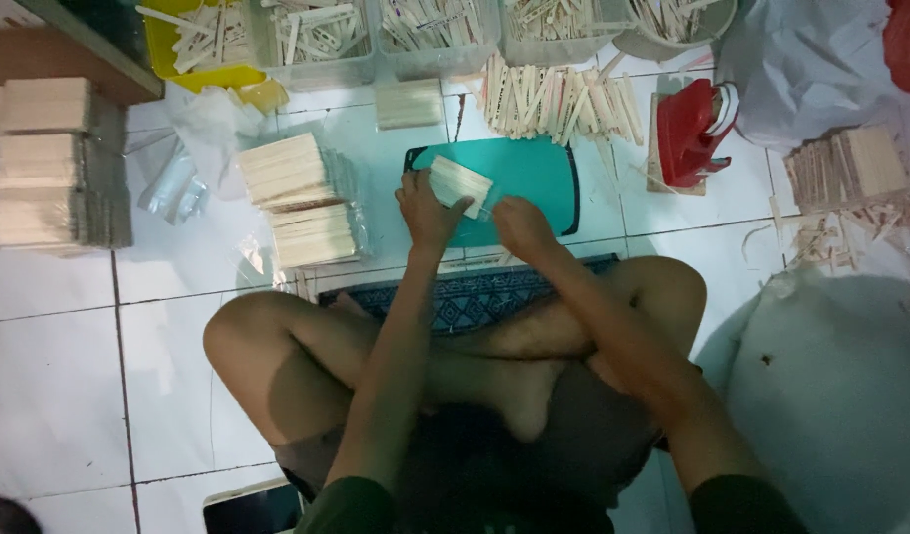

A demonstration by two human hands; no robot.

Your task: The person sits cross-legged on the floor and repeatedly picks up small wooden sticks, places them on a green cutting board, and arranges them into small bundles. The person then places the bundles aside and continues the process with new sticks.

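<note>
The left hand point(425, 210) holds one end of a small bundle of flat wooden sticks point(461, 185), fingers curled around it. The bundle sits over the teal cutting mat point(534, 178) on the tiled floor point(59, 356). It slants from upper left down to lower right. The right hand point(519, 225) pinches its lower right end, just as near.

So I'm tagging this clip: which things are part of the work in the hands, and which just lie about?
In the work:
left hand and right hand, both on the bundle of wooden sticks
teal cutting board beneath

Lying about:
wrapped stick packs
red tool
loose sticks
white bag
</note>
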